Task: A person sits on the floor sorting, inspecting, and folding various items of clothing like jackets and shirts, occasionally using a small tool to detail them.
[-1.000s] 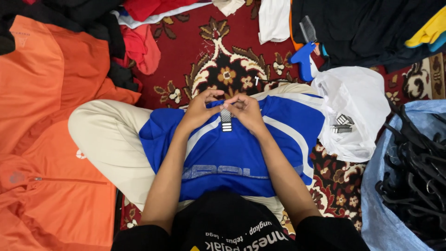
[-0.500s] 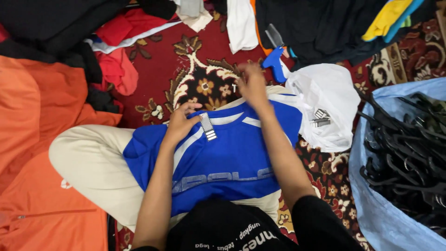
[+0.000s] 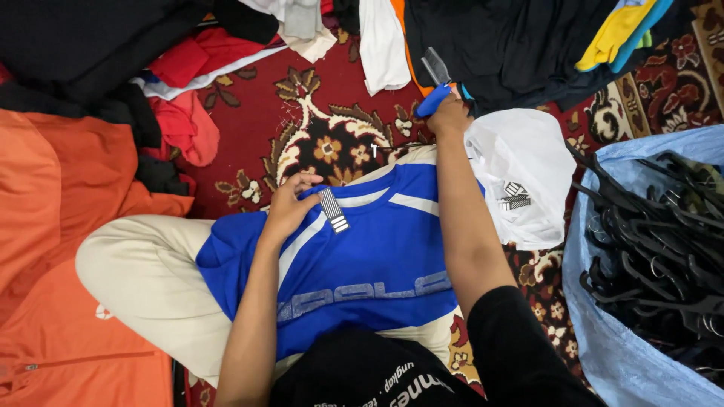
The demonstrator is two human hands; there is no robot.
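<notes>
Left hand (image 3: 290, 202) pinches the smooth blue jersey's (image 3: 362, 264) collar beside its striped tag (image 3: 332, 210); right hand (image 3: 449, 117) grips a blue-handled tool (image 3: 432, 94).

shirt (image 3: 362, 256): blue, white stripes | carpet (image 3: 302, 128): red, floral | tool (image 3: 434, 96): blue handle | hangers (image 3: 664, 241): black | bag (image 3: 520, 173): white

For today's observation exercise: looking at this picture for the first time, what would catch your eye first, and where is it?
The bright blue shirt spread over the person's lap at centre stands out most, the left hand pinching its collar beside a striped tag. The right hand reaches up to a blue-handled tool near the dark clothes. A blue bag of black hangers fills the right edge.
</notes>
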